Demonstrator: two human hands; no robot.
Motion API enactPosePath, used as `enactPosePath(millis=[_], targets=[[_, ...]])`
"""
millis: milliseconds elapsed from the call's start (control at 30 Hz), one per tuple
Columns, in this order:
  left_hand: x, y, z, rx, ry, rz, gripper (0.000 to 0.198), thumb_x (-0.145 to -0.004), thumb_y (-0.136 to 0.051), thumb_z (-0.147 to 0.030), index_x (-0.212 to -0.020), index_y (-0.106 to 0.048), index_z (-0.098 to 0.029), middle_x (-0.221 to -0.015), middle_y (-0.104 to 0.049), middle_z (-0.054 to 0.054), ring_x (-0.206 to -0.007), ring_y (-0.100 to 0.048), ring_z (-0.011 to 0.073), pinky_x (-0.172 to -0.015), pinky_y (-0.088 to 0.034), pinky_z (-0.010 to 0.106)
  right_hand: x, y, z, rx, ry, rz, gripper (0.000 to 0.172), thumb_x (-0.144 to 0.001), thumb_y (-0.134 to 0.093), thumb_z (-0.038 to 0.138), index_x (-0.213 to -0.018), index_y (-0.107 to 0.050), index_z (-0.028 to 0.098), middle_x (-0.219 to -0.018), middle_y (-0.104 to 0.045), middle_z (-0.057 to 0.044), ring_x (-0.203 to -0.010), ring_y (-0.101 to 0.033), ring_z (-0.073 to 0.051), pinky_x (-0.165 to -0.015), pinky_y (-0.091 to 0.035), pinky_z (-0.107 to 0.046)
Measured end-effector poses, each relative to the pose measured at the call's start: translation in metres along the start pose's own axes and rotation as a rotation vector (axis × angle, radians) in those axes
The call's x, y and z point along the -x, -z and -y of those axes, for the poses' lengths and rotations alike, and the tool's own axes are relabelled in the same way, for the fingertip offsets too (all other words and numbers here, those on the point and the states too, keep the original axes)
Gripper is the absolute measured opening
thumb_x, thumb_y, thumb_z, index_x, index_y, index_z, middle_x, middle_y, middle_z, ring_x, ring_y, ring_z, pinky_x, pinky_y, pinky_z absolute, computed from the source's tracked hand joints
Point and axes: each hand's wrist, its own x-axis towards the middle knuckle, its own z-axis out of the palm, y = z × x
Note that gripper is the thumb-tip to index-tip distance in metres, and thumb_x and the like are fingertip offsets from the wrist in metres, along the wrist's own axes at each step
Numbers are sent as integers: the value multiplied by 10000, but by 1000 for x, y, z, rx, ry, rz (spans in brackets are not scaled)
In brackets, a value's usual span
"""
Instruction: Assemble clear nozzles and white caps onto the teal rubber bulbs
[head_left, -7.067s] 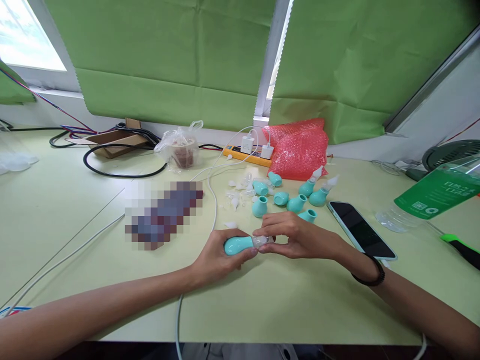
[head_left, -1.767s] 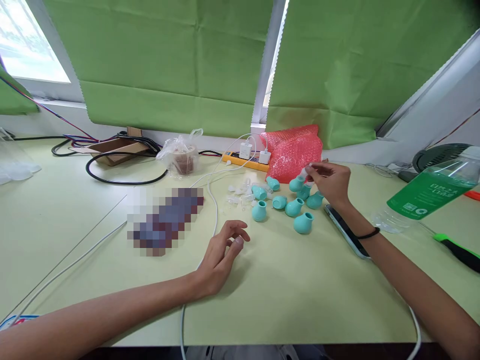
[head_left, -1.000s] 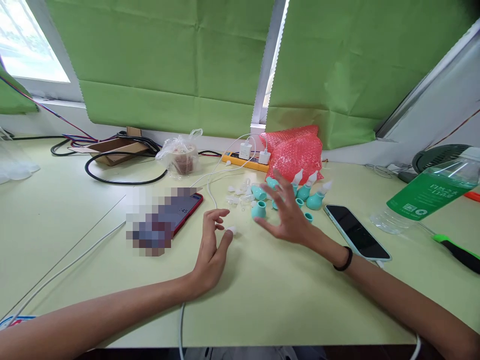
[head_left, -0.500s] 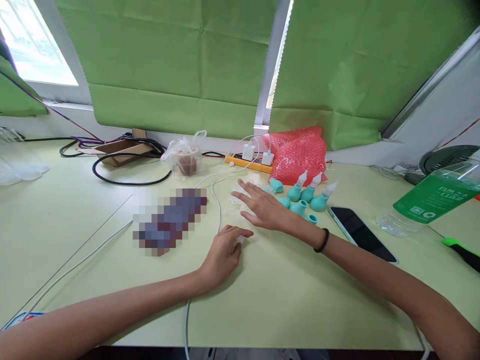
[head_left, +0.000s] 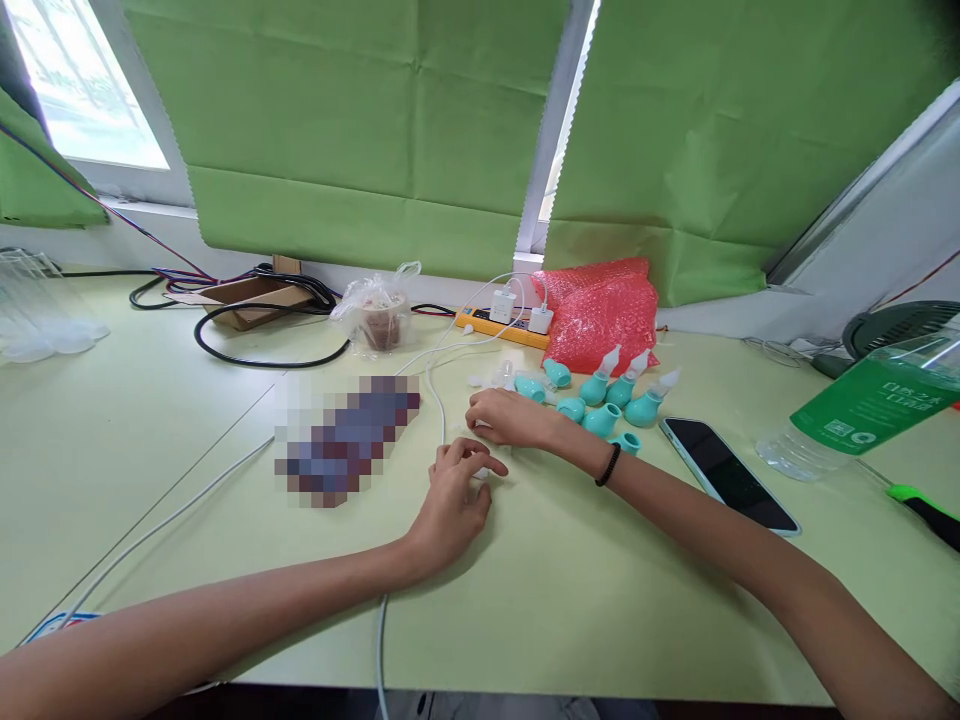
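My left hand (head_left: 452,502) rests on the table with its fingers curled round a small whitish translucent piece (head_left: 481,474), mostly hidden by index finger and thumb. Just beyond it, my right hand (head_left: 507,417) is closed, fingertips bent down close to the left knuckles; whatever they may hold is hidden. Small clear nozzle tips (head_left: 501,374) lie behind the right hand. Beside it are several teal rubber bulbs (head_left: 601,419), some lying bare. Three upright teal bulbs with clear tips (head_left: 598,387) stand behind them, like nasal aspirators.
A phone (head_left: 729,474) and a tilted bottle with a green label (head_left: 870,405) are on the right. Red bubble wrap (head_left: 604,315) and a yellow power strip (head_left: 495,327) lie at the back. White cables (head_left: 382,640) cross the table near a blurred-out object (head_left: 349,440).
My right hand has drawn back from the clear tips toward my left hand, and its spread fingers have curled in. My left hand stays nearly in place with the small piece.
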Motion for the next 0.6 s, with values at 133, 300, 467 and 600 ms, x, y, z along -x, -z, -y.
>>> enactPosePath(millis=[133,300,467,600], targets=[[1,1,-1,141,-34,-226,149,-762,-470,-126,-869,-409,-209,-925,-425,27,-901,-400,162,-784,-345,305,20,11,4,-195,22,-207,192,-804,-424,164,-811,-613,134,-844,-584,-80,-732,-540,-146,-641,-386,-259],[3,2,-3,248,-46,-292,126,-805,-471,-238,-887,-382,-206,-837,-422,8,-751,-402,122,-679,-356,246,55,4,31,-1152,-133,-523,159,-720,-578,300,-816,-624,182,-774,-604,-29,-675,-544,-123,-619,-445,-260],[3,4,-7,216,-136,-102,120,-817,-462,-254,-879,-535,-182,-760,-499,14,-691,-443,113,-620,-364,237,78,-26,55,-1890,-402,-384,169,-682,-627,286,-795,-642,161,-700,-601,-7,-598,-535,-89,-606,-448,-243],[1,4,-7,172,-141,-82,149,-781,-516,-262,-857,-612,-177,-758,-539,36,-713,-485,132,-630,-395,255,83,-41,55,-2137,-426,-341,147,-678,-640,247,-787,-650,148,-666,-599,3,-563,-530,-73,-587,-439,-225]])
